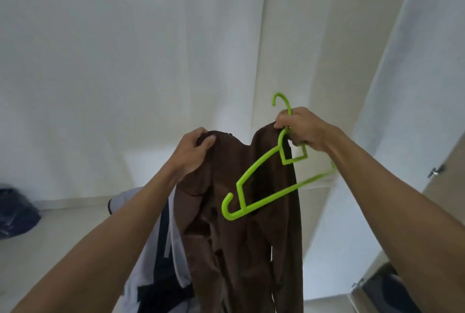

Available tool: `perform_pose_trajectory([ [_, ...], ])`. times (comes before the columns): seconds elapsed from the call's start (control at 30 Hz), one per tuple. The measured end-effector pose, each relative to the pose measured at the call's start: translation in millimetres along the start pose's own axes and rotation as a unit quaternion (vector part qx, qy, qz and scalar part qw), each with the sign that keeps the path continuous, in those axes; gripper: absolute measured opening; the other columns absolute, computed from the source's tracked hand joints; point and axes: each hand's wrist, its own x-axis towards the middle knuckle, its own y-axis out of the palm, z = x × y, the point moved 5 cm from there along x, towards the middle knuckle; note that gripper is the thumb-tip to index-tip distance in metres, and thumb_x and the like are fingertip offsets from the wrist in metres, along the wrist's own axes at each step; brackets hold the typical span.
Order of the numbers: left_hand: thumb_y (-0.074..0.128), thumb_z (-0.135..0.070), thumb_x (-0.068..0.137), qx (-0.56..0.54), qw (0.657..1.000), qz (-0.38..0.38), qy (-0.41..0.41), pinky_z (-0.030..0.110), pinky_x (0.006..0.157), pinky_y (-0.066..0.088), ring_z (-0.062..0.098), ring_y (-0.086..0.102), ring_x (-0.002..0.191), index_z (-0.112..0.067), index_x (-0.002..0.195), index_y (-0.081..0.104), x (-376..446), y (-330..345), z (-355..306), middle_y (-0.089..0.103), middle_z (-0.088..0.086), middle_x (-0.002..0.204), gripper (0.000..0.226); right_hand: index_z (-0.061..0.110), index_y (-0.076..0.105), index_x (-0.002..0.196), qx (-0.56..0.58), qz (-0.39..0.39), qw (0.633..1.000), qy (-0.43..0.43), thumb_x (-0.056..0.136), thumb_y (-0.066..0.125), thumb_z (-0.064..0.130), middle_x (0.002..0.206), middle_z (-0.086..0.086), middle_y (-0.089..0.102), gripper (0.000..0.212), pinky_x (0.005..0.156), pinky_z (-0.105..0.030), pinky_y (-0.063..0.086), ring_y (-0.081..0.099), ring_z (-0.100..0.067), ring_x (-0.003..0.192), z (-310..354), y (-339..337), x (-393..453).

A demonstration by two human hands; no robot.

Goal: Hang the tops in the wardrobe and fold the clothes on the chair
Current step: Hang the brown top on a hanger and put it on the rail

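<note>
Brown ribbed knit top [241,224] held up, hanging | left hand [193,151] gripping one shoulder | right hand [300,130] pinching other shoulder, clutching lime-green plastic hanger [264,186]

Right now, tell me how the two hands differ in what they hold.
The left hand grips only the brown top, at one shoulder. The right hand holds the green hanger by its neck and pinches the top's other shoulder. The right hand is higher. Both keep the top hanging.
</note>
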Motion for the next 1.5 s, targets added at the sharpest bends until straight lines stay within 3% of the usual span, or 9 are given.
perform_pose_trajectory([
  [0.13, 0.063, -0.028, 0.097, -0.023, 0.999, 0.019, 0.028, 0.029, 0.066, 0.048, 0.011, 0.057, 0.068, -0.011, 0.088, 0.065, 1, 9, -47, 0.064, 0.006, 0.075, 0.019, 0.010, 0.072, 0.092, -0.085, -0.038, 0.996, -0.002, 0.083, 0.067, 0.016, 0.075, 0.004, 0.067, 0.011, 0.042, -0.022, 0.031, 0.050, -0.012, 0.055, -18, 3, -7],
  [0.27, 0.073, -0.027, 0.090, 0.028, 0.993, 0.095, 0.069, 0.027, 0.067, 0.048, 0.010, 0.058, 0.070, -0.013, 0.088, 0.069, 2, 13, -90, 0.067, 0.008, 0.079, 0.015, 0.030, 0.065, 0.124, -0.025, 0.055, 0.998, -0.033, 0.079, 0.076, 0.017, 0.111, 0.010, 0.070, 0.048, 0.044, -0.020, 0.040, 0.067, -0.011, 0.082, -7, 44, -15],
  [0.4, 0.080, -0.023, 0.084, 0.034, 0.989, 0.128, 0.068, 0.027, 0.063, 0.048, 0.013, 0.060, 0.069, -0.009, 0.089, 0.069, 1, -4, -114, 0.070, 0.015, 0.080, 0.018, 0.009, 0.068, 0.108, 0.006, 0.138, 0.988, -0.067, 0.079, 0.079, 0.009, 0.053, 0.007, 0.053, 0.031, 0.040, -0.023, 0.029, 0.038, -0.012, 0.041, 4, 75, -18],
  [0.63, 0.081, -0.038, 0.080, 0.028, 0.996, 0.083, 0.004, 0.026, 0.061, 0.051, 0.016, 0.063, 0.065, -0.001, 0.080, 0.064, -13, -76, -113, 0.065, 0.010, 0.071, 0.040, 0.012, 0.063, 0.085, -0.052, 0.251, 0.966, -0.021, 0.079, 0.083, 0.020, 0.051, -0.001, 0.040, 0.022, 0.043, -0.026, 0.023, 0.029, -0.016, 0.043, 2, 93, -11],
  [0.77, 0.072, -0.040, 0.087, 0.102, 0.992, 0.032, -0.067, 0.026, 0.058, 0.038, 0.016, 0.040, 0.055, -0.005, 0.062, 0.048, -13, -112, -91, 0.038, 0.006, 0.060, 0.049, 0.014, 0.061, 0.072, -0.187, 0.144, 0.965, -0.110, 0.073, 0.086, 0.028, 0.064, -0.002, 0.052, 0.028, 0.056, -0.030, 0.040, 0.048, -0.017, 0.057, 20, 112, 2],
  [1.0, 0.064, -0.031, 0.080, 0.203, 0.930, 0.169, -0.256, 0.036, 0.073, 0.058, 0.021, 0.066, 0.071, -0.011, 0.082, 0.074, -47, -120, -28, 0.068, 0.005, 0.076, 0.022, 0.032, 0.050, 0.065, -0.156, -0.076, 0.946, -0.274, 0.073, 0.073, 0.025, 0.065, 0.011, 0.058, 0.026, 0.068, -0.037, 0.052, 0.057, -0.018, 0.068, 61, 132, 5],
  [1.17, 0.061, -0.017, 0.090, 0.298, 0.861, 0.268, -0.313, 0.036, 0.067, 0.063, 0.018, 0.055, 0.062, -0.003, 0.117, 0.065, -79, -80, 4, 0.055, 0.009, 0.077, 0.031, 0.033, 0.048, 0.065, -0.130, -0.049, 0.937, -0.320, 0.063, 0.058, 0.018, 0.061, 0.012, 0.052, 0.018, 0.062, -0.037, 0.048, 0.046, -0.011, 0.060, 73, 146, -7],
  [1.33, 0.045, 0.000, 0.087, 0.242, 0.885, 0.232, -0.322, 0.042, 0.070, 0.063, 0.024, 0.069, 0.084, -0.009, 0.121, 0.065, -88, -78, 16, 0.067, 0.014, 0.109, 0.040, 0.020, 0.054, 0.068, -0.117, -0.002, 0.943, -0.312, 0.064, 0.067, 0.013, 0.061, 0.011, 0.050, 0.016, 0.057, -0.025, 0.040, 0.041, -0.007, 0.056, 68, 136, -11],
  [1.5, 0.048, 0.001, 0.085, 0.224, 0.900, 0.198, -0.318, 0.045, 0.071, 0.063, 0.019, 0.069, 0.076, -0.008, 0.107, 0.064, -78, -103, 10, 0.067, 0.011, 0.097, 0.029, 0.014, 0.051, 0.067, -0.120, 0.033, 0.959, -0.255, 0.072, 0.078, 0.002, 0.059, 0.009, 0.046, 0.030, 0.054, -0.016, 0.036, 0.040, -0.006, 0.053, 58, 116, -10],
])
